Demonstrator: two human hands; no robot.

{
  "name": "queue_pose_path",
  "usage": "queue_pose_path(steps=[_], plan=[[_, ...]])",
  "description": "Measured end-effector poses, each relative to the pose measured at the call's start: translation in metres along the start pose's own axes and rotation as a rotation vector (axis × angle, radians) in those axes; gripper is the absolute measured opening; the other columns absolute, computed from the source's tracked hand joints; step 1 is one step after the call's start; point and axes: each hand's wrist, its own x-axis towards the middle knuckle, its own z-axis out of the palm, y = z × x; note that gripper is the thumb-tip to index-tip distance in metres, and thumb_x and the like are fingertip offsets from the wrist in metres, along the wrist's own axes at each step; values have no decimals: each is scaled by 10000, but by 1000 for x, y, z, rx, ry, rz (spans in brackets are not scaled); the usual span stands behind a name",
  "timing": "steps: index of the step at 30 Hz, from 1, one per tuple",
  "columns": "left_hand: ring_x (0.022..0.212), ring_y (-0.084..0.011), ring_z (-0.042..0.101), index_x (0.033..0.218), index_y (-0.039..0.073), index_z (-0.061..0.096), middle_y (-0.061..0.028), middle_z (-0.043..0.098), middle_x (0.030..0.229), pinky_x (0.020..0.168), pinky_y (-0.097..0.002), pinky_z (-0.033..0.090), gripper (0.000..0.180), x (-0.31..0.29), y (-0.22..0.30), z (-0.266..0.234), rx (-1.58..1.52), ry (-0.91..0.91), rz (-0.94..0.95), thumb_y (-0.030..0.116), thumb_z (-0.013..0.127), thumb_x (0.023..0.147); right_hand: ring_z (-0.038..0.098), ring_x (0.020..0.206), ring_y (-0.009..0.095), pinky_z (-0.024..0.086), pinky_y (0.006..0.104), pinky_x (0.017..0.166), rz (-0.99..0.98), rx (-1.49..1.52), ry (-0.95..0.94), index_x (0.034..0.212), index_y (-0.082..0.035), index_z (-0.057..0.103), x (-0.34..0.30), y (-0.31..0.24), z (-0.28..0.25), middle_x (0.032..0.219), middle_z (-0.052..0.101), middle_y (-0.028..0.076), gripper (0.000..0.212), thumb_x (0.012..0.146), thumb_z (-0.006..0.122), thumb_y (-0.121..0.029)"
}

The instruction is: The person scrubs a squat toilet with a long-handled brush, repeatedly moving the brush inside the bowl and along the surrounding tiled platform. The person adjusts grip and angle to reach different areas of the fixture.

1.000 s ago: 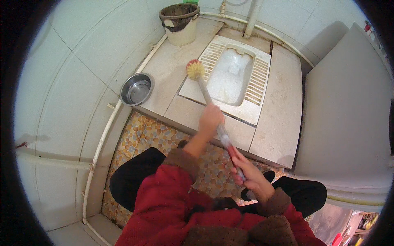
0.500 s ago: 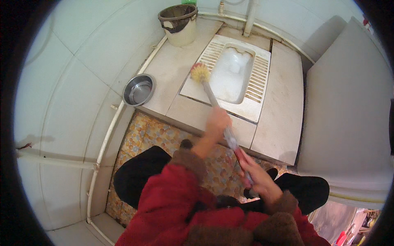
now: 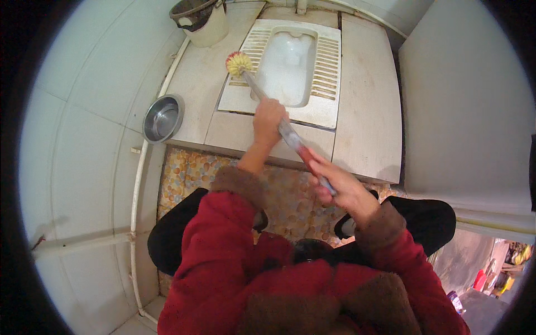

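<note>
Long-handled brush (image 3: 292,135), one: gripped mid-shaft by the left hand (image 3: 269,120) and at the red handle by the right hand (image 3: 338,181). Its yellow-and-red head (image 3: 239,64) is shifted slightly outward, to the squat pan's (image 3: 321,114) left edge; both grips are kept.

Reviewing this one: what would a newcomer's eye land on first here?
Probably the yellow-and-red bristle head, which shows at the left edge of the white squat toilet, upper centre. Next, the bright red sleeves below, leading to the left hand and right hand, both gripping the brush handle. The shiny metal bowl stands out by the left wall.
</note>
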Motion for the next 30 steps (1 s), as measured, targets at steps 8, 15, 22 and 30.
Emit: queue_pose_path(steps=[8, 15, 22, 30], plan=[[801, -380, 559, 745, 84, 544, -133, 547, 784, 738, -495, 444, 176, -3, 26, 5, -18, 53, -37, 96, 713, 698, 414, 508, 75, 305, 214, 403, 30, -66, 25, 1568, -362, 295, -39, -12, 5, 792, 536, -26, 624, 1020, 594, -362], [834, -387, 584, 735, 77, 534, -140, 573, 815, 821, -491, 454, 213, 28, -15, 10, 28, 168, -51, 67, 737, 674, 417, 552, 77, 335, 210, 440, 44, 149, -59, 1515, -366, 386, 25, -32, 0, 822, 542, -14, 548, 1016, 606, -310], [915, -379, 639, 788, 53, 568, -156, 619, 877, 906, -486, 491, 212, 18, 22, -3, -5, 194, -122, 14, 751, 689, 401, 575, 91, 343, 220, 476, 59, 221, -92, 1460, -364, 447, -21, -20, 28, 839, 532, 1, 472, 1019, 601, -296], [856, -359, 609, 757, 69, 568, -130, 599, 805, 795, -455, 484, 208, 34, 8, -26, 10, 117, -135, 17, 751, 673, 407, 595, 87, 338, 218, 479, 48, 256, -88, 1446, -347, 452, 5, -17, 49, 844, 520, -10, 447, 1024, 590, -301]])
